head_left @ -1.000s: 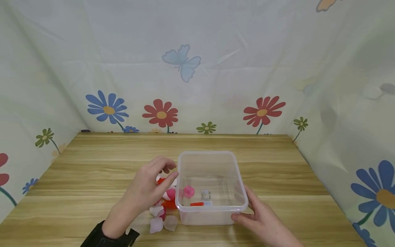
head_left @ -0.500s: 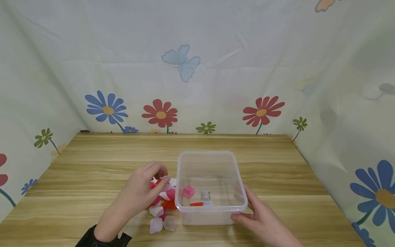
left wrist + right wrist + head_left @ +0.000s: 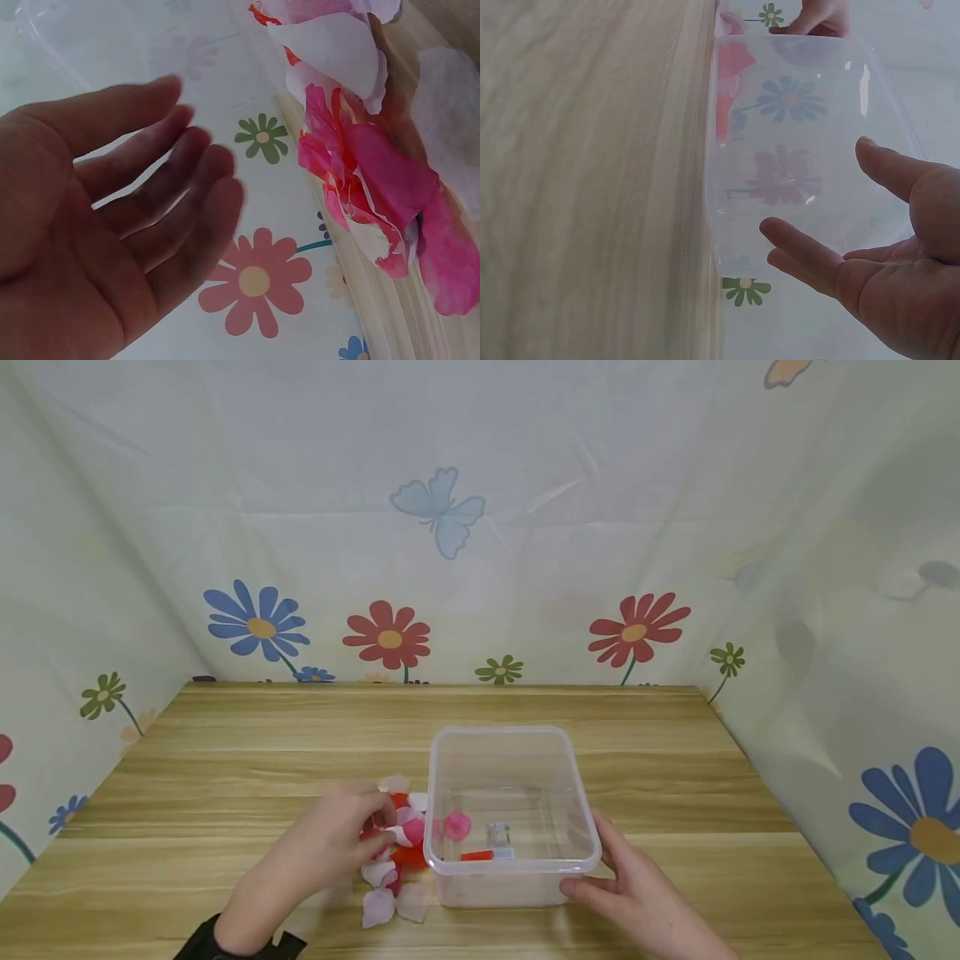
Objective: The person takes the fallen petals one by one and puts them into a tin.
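My left hand [image 3: 322, 831] is over the left part of a heap of artificial flower petals [image 3: 409, 858], pink, red and white. Its fingers are loosely bent, and in the left wrist view the palm [image 3: 82, 247] shows with nothing in it. Right beside the heap stands a clear plastic box [image 3: 517, 866] without a lid. A round pink petal [image 3: 457, 825] shows inside it, near the left wall. My right hand [image 3: 637, 889] rests against the box's near right corner, thumb on the front wall. Straight, spread fingers [image 3: 802, 251] show in the right wrist view.
A small red strip [image 3: 477, 856] and a pale, glassy patch [image 3: 498, 834] show within the box; what they are is unclear. Two pale petals [image 3: 378, 906] lie at the heap's near edge. A flower-printed curtain [image 3: 525, 568] encloses the wooden table [image 3: 645, 760].
My left hand has moved left and nearer to me, from beside the box's left rim down to the petals, uncovering a pale petal at the back. The right hand and box stay put.
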The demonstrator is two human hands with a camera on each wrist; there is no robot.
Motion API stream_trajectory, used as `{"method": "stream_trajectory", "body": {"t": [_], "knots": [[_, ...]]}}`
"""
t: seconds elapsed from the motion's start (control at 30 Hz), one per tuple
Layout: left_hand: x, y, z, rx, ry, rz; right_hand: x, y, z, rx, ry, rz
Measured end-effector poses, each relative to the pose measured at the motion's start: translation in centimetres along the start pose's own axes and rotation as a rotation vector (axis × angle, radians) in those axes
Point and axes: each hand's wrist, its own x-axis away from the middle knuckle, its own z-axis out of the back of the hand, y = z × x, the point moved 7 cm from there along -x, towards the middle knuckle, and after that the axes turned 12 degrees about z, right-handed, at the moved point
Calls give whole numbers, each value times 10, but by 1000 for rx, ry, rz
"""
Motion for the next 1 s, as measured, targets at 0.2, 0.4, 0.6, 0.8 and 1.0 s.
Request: {"method": "stream_trajectory", "body": {"t": [0.2,0.4,0.6,0.8,1.0], "knots": [[1,-7,-22,-4,-237,-1,0,-1,0,9,-6,11],[3,-9,-32,2,-297,26,1,-3,0,27,-15,53],[4,-10,-40,1,-314,43,1,-3,0,15,-14,59],[2,-12,-42,30,-317,27,0,-1,0,-1,-12,35],[1,-14,-38,40,-298,18,0,-1,-1,-12,-18,36]]}}
